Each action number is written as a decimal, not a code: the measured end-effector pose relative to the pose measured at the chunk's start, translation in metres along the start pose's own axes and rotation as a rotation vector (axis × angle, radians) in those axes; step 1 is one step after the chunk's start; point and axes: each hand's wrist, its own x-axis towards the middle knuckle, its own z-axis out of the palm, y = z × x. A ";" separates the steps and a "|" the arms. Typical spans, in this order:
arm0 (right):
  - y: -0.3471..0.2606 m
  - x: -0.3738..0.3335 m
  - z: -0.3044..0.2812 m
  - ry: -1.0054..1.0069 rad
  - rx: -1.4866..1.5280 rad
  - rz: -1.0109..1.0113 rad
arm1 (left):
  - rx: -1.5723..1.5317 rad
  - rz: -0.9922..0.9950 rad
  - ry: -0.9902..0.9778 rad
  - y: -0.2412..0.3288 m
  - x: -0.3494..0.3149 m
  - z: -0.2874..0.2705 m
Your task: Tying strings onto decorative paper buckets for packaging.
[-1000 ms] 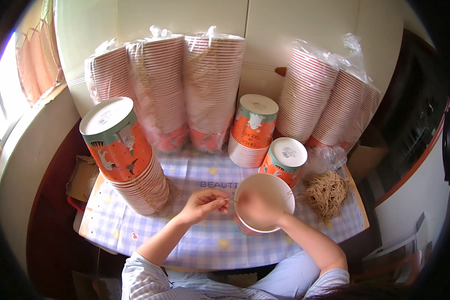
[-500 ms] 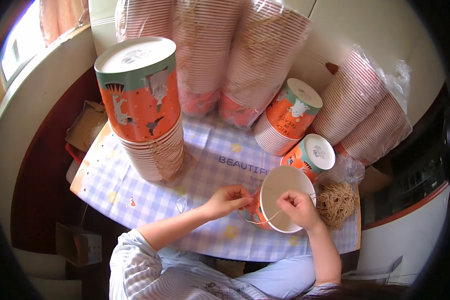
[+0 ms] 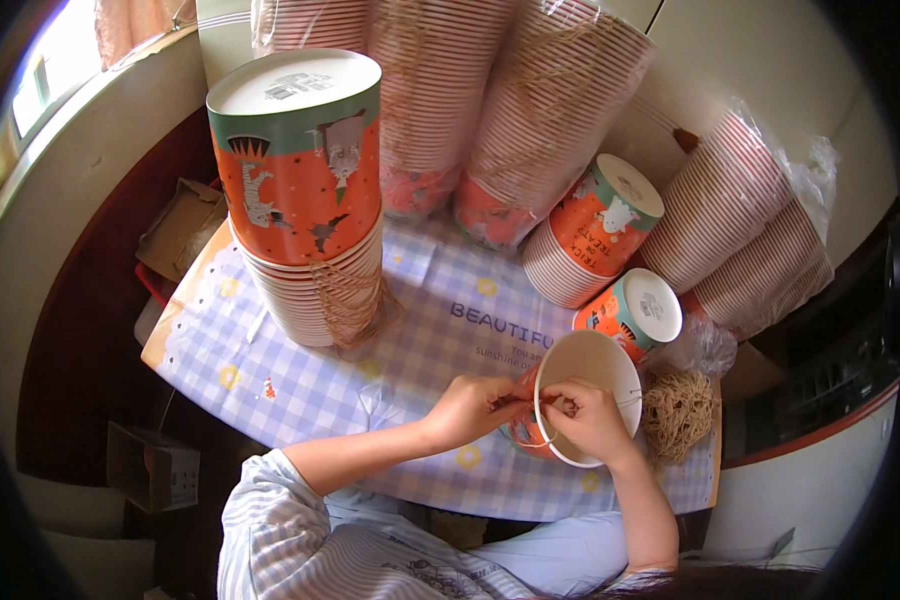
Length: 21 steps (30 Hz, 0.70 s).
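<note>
A paper bucket (image 3: 596,362), white inside and printed orange outside, stands mouth up and tilted a little toward me. A thin cord (image 3: 542,443) loops over its near left side, and a bit of cord shows at the right of the rim. My left hand (image 3: 472,410) is closed, pinching the cord against the outer wall at the left rim. Inside the mouth, my right hand (image 3: 584,418) has its fingers pinched at the same spot on the wall. The fingertips nearly meet across the rim; the exact grip is partly hidden.
Right of the bucket lies a bundle of tan cord (image 3: 678,415). Upside-down buckets (image 3: 630,308) stand behind it. A tall bucket stack (image 3: 298,190) with cords draped on it rises at left. Bagged stacks (image 3: 540,110) line the back of the checked tablecloth (image 3: 400,385).
My left hand has moved right to the bucket's rim. My right hand has lowered into the mouth and closed in on the left wall. The view has shifted slightly.
</note>
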 end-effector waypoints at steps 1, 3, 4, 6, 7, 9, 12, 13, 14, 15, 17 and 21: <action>0.000 0.000 0.001 0.009 -0.008 -0.024 | 0.001 0.000 -0.001 0.000 0.000 0.000; 0.000 0.001 0.001 0.019 -0.016 -0.047 | -0.022 -0.012 0.006 0.000 0.000 0.000; 0.000 0.001 0.000 0.000 -0.050 -0.044 | -0.023 -0.011 0.004 0.000 0.000 0.000; 0.000 0.000 -0.001 -0.017 -0.086 -0.041 | -0.058 -0.033 0.003 0.002 -0.001 0.000; 0.001 0.000 -0.001 -0.018 -0.099 -0.045 | -0.059 -0.034 0.002 0.003 -0.001 -0.001; 0.002 0.000 -0.001 -0.019 -0.113 -0.048 | -0.051 -0.041 -0.023 0.004 0.000 -0.001; 0.003 0.001 0.000 -0.009 -0.100 -0.060 | -0.042 -0.027 -0.026 0.002 -0.002 -0.001; 0.003 0.001 0.000 -0.003 -0.097 -0.067 | -0.042 -0.027 -0.027 0.002 -0.002 -0.001; 0.004 0.001 0.000 0.003 -0.095 -0.074 | -0.024 -0.019 -0.021 0.002 -0.002 0.000; 0.003 0.001 0.000 0.003 -0.095 -0.074 | -0.006 -0.012 -0.014 0.001 -0.002 0.000; 0.001 0.001 0.000 -0.005 -0.088 -0.049 | 0.017 0.004 0.005 0.001 -0.002 0.001; 0.002 0.000 0.001 0.010 -0.092 -0.058 | 0.070 0.043 0.053 0.001 -0.001 0.003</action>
